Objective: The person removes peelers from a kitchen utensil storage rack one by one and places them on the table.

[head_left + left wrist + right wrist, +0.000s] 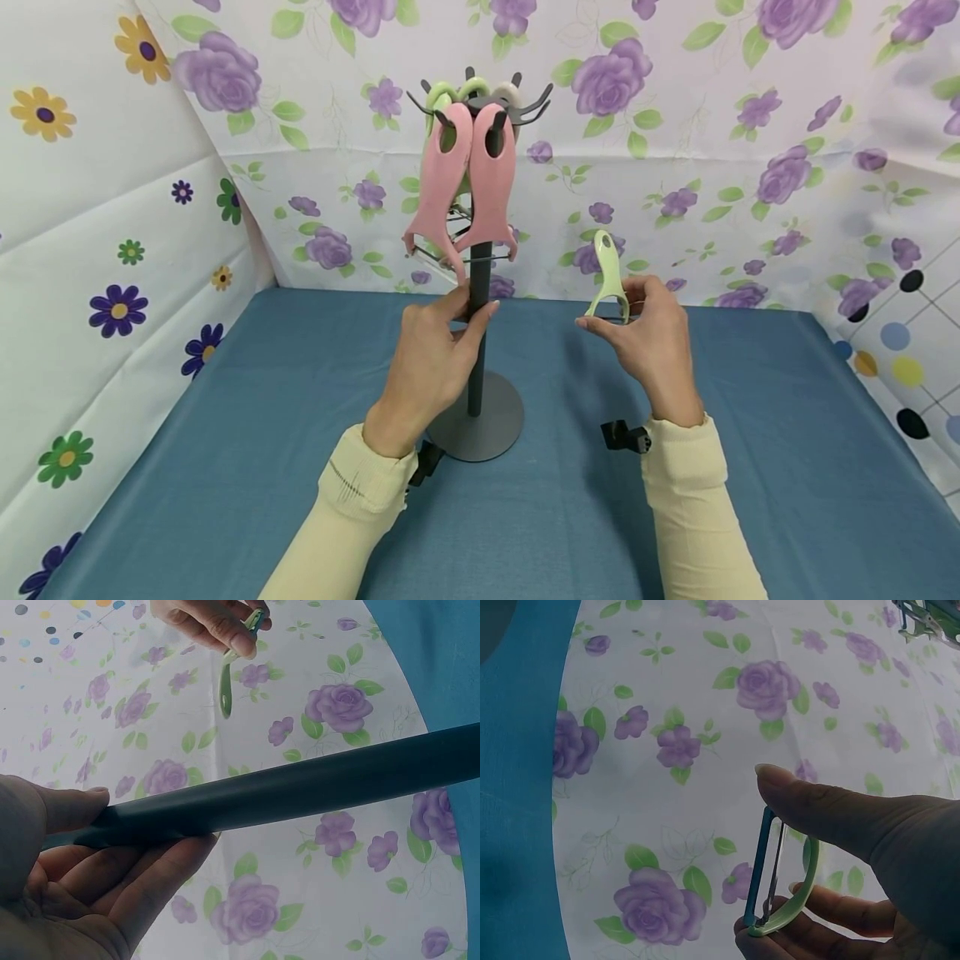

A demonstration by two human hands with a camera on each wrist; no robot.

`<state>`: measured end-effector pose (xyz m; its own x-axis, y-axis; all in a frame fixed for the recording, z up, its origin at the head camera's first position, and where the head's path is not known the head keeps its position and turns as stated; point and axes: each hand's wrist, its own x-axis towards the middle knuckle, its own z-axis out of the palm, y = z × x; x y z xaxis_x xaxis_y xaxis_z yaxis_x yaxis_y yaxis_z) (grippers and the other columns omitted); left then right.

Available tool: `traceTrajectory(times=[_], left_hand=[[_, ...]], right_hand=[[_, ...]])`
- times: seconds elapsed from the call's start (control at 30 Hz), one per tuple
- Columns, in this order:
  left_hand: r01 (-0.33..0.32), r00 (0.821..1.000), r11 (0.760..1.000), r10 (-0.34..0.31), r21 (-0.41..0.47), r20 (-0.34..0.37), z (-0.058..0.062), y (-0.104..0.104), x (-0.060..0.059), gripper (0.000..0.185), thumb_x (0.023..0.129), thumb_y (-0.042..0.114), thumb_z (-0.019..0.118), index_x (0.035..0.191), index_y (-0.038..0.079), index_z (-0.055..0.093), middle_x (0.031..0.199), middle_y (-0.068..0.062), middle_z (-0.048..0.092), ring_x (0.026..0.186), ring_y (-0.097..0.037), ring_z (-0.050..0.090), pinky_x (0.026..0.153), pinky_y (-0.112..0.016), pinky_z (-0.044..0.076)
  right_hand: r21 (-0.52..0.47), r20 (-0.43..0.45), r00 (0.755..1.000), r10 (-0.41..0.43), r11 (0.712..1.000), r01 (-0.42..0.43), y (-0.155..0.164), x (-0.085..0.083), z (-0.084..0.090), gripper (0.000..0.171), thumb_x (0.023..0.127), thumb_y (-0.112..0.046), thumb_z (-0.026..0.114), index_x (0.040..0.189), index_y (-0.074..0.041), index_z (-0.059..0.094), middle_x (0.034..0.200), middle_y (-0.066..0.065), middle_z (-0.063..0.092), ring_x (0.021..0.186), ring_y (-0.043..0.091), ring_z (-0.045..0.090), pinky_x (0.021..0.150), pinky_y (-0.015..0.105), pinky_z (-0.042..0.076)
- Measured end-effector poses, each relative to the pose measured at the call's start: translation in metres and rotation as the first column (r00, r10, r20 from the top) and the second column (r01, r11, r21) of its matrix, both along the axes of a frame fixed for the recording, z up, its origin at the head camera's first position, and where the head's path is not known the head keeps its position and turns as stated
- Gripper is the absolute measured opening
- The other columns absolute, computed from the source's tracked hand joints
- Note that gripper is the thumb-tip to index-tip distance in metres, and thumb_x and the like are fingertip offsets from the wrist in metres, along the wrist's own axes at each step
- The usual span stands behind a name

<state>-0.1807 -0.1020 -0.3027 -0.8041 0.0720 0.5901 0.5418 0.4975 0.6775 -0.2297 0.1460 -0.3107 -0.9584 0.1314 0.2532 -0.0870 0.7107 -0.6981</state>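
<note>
A dark grey stand (476, 387) with hooks at its top rises from a round base. My left hand (429, 354) grips its pole (300, 784) below the hanging peelers, thumb on one side and fingers on the other. Two pink peelers (491, 179) hang from the front hooks, blades down. To the right of the stand, my right hand (651, 337) pinches a light green peeler (609, 271) by its blade end, thumb and fingers at opposite sides of the head (799, 900). Its handle points up, above the table.
Behind the pink peelers, green handles (442, 93) and a beige handle (508, 93) hang on other hooks, partly hidden. A bare hook (536, 104) sticks out to the right. Blue cloth (247, 467) covers the table, and a flowered sheet (720, 108) hangs behind it.
</note>
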Motion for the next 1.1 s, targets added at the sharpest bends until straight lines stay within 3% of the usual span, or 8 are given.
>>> traceTrajectory(times=[0.23, 0.63, 0.87, 1.1], left_hand=[[-0.003, 1.0, 1.0, 0.003, -0.003, 0.008, 0.001, 0.0, 0.001, 0.022, 0.103, 0.02, 0.064, 0.118, 0.005, 0.073, 0.092, -0.011, 0.078, 0.074, -0.018, 0.075, 0.065, -0.03, 0.064], [-0.003, 1.0, 1.0, 0.003, -0.005, 0.0, 0.0, 0.0, 0.001, 0.022, 0.104, 0.02, 0.063, 0.117, 0.006, 0.073, 0.089, -0.011, 0.077, 0.063, -0.021, 0.072, 0.049, -0.024, 0.054], [-0.006, 1.0, 1.0, 0.006, -0.005, 0.0, 0.001, 0.001, 0.001, 0.022, 0.103, 0.02, 0.063, 0.117, 0.006, 0.073, 0.089, -0.011, 0.077, 0.071, -0.021, 0.075, 0.059, -0.027, 0.061], [-0.002, 1.0, 1.0, 0.002, -0.002, 0.008, 0.0, 0.001, 0.0, 0.022, 0.104, 0.021, 0.063, 0.117, 0.006, 0.073, 0.089, -0.011, 0.077, 0.072, -0.022, 0.076, 0.061, -0.029, 0.062]], right_hand=[[0.026, 0.02, 1.0, 0.012, 1.0, -0.012, 0.002, -0.003, -0.003, 0.066, 0.082, -0.031, 0.088, 0.132, -0.002, 0.055, 0.121, 0.02, 0.06, 0.102, 0.035, 0.057, 0.085, 0.051, 0.051], [0.035, 0.062, 0.997, 0.035, 0.999, -0.037, 0.003, -0.005, -0.008, 0.063, 0.082, -0.029, 0.088, 0.129, -0.003, 0.055, 0.118, 0.019, 0.06, 0.097, 0.032, 0.055, 0.079, 0.046, 0.049], [0.045, 0.061, 0.998, 0.031, 0.998, -0.034, 0.002, -0.006, -0.011, 0.064, 0.082, -0.027, 0.088, 0.13, -0.001, 0.055, 0.118, 0.02, 0.06, 0.096, 0.034, 0.056, 0.08, 0.047, 0.05], [0.05, 0.084, 0.996, 0.033, 0.998, -0.037, 0.003, -0.009, -0.015, 0.063, 0.082, -0.028, 0.088, 0.129, -0.001, 0.055, 0.116, 0.02, 0.06, 0.094, 0.033, 0.055, 0.078, 0.046, 0.05]])
